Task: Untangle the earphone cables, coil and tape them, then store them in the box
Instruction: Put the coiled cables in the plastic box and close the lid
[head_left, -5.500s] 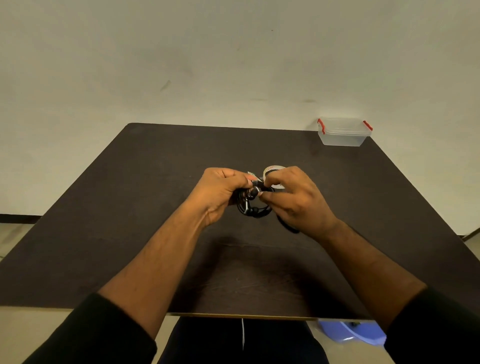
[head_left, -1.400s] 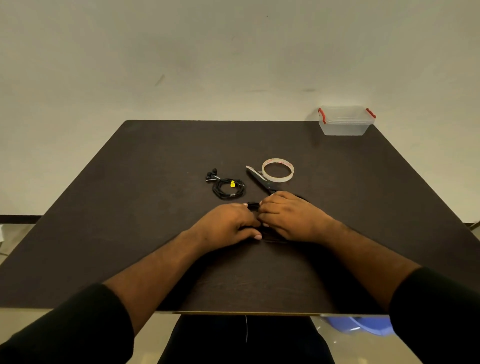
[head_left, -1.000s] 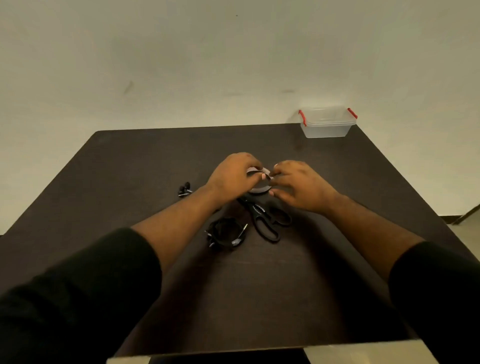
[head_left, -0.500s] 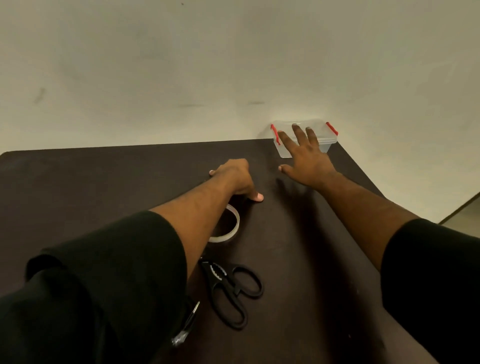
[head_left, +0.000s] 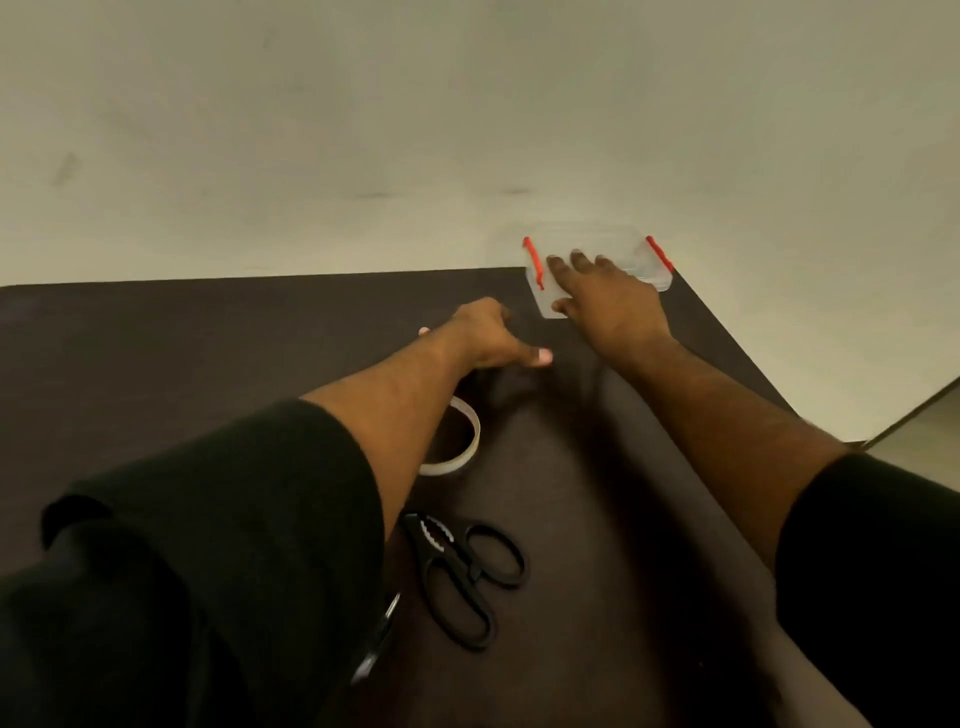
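A clear plastic box (head_left: 642, 255) with red clips and its lid on stands at the table's far right corner. My right hand (head_left: 609, 306) lies on the lid with fingers straight, and its thumb touches the near wall. My left hand (head_left: 485, 339) rests on the dark table (head_left: 208, 353) left of the box, fingers spread, holding nothing that I can see. A thin black earphone lead with a silver plug (head_left: 381, 635) pokes out from under my left sleeve. The remainder of the earphones is hidden.
A roll of clear tape (head_left: 464, 456) lies flat under my left forearm. Black scissors (head_left: 462, 577) lie near me, handles toward me. The table's right edge runs close to the box, with floor beyond it.
My view has leaned forward and right. My right hand has travelled from the tape roll to the box and now lies on its lid. My left hand has left the tape and sits on the table.
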